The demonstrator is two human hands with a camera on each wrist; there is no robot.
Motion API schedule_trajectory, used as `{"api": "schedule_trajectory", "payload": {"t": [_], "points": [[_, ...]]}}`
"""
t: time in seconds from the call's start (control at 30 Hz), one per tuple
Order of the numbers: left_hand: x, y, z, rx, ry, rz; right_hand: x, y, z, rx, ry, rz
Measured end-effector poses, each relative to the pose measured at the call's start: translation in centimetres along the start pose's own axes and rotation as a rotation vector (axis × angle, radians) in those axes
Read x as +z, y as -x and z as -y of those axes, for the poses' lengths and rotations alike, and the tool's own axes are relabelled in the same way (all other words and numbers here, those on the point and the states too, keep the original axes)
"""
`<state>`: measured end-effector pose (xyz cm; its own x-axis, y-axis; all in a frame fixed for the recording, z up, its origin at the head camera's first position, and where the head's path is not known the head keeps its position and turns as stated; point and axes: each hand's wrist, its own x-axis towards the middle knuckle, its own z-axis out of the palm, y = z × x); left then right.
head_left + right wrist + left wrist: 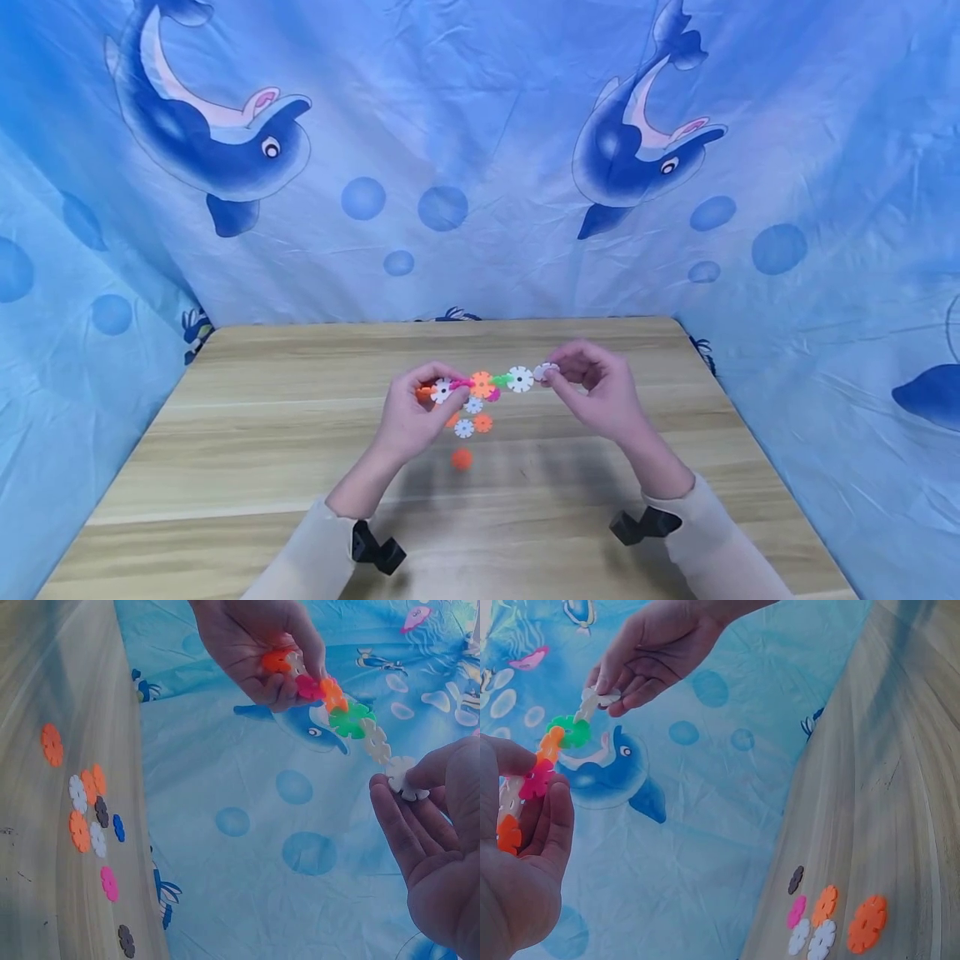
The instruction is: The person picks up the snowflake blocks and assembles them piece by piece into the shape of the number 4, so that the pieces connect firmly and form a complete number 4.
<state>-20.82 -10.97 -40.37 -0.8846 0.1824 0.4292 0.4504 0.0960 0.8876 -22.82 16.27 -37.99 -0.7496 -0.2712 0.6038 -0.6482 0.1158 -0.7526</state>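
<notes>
Holding one chain of snowflake discs [483,384] above the table [247,467].
My left hand [408,417] gripped its orange end; my right hand [600,392] pinched the white end disc [405,778]. Loose discs [467,427] lay below.

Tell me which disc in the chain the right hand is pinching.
The white disc at the chain's end, pinched by the right hand. The green disc and the others sit further along, toward the left hand.
</notes>
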Motion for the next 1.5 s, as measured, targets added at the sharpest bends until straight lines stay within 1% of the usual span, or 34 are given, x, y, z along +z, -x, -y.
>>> {"api": "schedule_trajectory", "payload": {"t": [0.13, 0.3, 0.5, 0.63, 0.77, 0.87, 1.07, 1.27, 1.5], "points": [[0.0, 0.0, 0.1, 0.013, 0.001, 0.004, 0.1, 0.1, 0.2, 0.009, -0.029, 0.008], [0.1, -0.1, 0.1, 0.01, -0.002, 0.011, 0.2, 0.1, 0.4, 0.022, -0.036, 0.019], [0.2, -0.1, 0.3, 0.019, 0.002, 0.025, 0.1, 0.2, 0.4, 0.001, -0.082, 0.043], [0.3, -0.1, 0.0, -0.016, -0.016, 0.015, 0.1, 0.4, 0.4, 0.014, -0.1, 0.054], [0.5, -0.2, -0.2, -0.071, -0.006, 0.018, -0.1, 0.5, 0.7, 0.029, -0.076, 0.053], [0.6, -0.4, -0.3, -0.09, -0.004, 0.03, -0.3, 0.5, 0.8, 0.032, -0.066, 0.047], [0.6, -0.5, -0.4, -0.065, -0.009, 0.045, -0.5, 0.5, 0.8, 0.031, -0.076, 0.058], [0.4, -0.6, -0.7, -0.033, -0.005, 0.062, -0.6, 0.5, 1.0, 0.021, -0.046, 0.064], [0.1, -0.3, -0.4, -0.032, 0.003, 0.064, -0.5, 0.8, 1.2, 0.019, -0.061, 0.094]]}}
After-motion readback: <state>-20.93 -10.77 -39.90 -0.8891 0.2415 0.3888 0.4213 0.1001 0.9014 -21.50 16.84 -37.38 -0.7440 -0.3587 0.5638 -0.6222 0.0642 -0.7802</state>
